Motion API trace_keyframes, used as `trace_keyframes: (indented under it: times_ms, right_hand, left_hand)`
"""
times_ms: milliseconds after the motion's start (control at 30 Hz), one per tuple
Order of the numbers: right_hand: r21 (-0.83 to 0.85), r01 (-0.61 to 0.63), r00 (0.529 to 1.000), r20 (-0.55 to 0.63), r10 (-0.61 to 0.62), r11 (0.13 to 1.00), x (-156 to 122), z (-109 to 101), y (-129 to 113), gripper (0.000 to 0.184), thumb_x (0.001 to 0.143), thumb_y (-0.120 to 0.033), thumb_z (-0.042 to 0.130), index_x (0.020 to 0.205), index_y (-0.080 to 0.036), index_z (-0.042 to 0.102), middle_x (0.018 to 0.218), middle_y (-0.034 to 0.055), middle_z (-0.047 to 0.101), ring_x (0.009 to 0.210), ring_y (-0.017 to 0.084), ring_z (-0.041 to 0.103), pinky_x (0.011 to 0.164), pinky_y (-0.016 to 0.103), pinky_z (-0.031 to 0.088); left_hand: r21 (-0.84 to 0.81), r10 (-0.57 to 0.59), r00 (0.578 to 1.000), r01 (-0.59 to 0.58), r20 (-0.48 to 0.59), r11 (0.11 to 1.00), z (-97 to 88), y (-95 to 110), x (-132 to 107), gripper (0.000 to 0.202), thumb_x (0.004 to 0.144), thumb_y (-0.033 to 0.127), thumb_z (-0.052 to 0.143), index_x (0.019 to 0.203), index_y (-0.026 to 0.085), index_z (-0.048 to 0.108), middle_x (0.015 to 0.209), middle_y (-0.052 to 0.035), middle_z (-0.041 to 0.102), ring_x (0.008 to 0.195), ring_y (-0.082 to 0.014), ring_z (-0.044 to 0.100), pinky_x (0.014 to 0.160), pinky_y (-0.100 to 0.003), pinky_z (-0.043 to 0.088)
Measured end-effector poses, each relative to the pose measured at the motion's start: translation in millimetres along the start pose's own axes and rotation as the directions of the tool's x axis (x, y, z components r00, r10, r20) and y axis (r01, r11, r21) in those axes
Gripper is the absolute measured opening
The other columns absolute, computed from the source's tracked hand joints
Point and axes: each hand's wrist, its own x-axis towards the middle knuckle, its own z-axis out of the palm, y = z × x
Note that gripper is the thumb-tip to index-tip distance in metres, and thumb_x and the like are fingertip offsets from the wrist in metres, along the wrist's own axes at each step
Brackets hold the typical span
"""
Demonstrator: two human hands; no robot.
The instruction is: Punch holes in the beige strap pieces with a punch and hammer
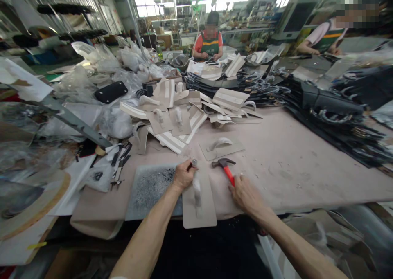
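Note:
My left hand (183,176) is closed in a pinch on a small metal punch (194,163), held upright at the top of a beige panel (199,201) that carries a white strap. This panel lies partly on a grey, pitted pad (152,189). My right hand (245,195) is wrapped round the red handle of a hammer (225,167), whose dark head hovers just right of the punch. Another beige panel with a strap (221,147) lies just beyond the hammer.
A heap of beige strap panels (184,107) fills the middle of the table. Black parts with metal fittings (331,107) are stacked at the right. Plastic bags (101,62) and scraps crowd the left. Two people in vests, one (209,41) and another (325,35), work at the far side.

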Motion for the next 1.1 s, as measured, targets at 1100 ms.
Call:
trace_keyframes:
  times_ms: [1100]
  right_hand:
    - [0.147, 0.065, 0.998, -0.011, -0.064, 0.987, -7.6, 0.1, -116.1, 0.04, 0.102, -0.042, 0.035, 0.13, -0.021, 0.052, 0.092, 0.0107, 0.073, 0.083, 0.023, 0.071, 0.069, 0.029, 0.045]
  left_hand:
    - [-0.317, -0.205, 0.97, 0.154, -0.134, 0.936, -7.5, 14.2, 0.5, 0.023, 0.076, 0.037, 0.07, 0.088, 0.017, 0.067, 0.081, -0.0018, 0.072, 0.074, -0.0144, 0.066, 0.07, -0.023, 0.052]
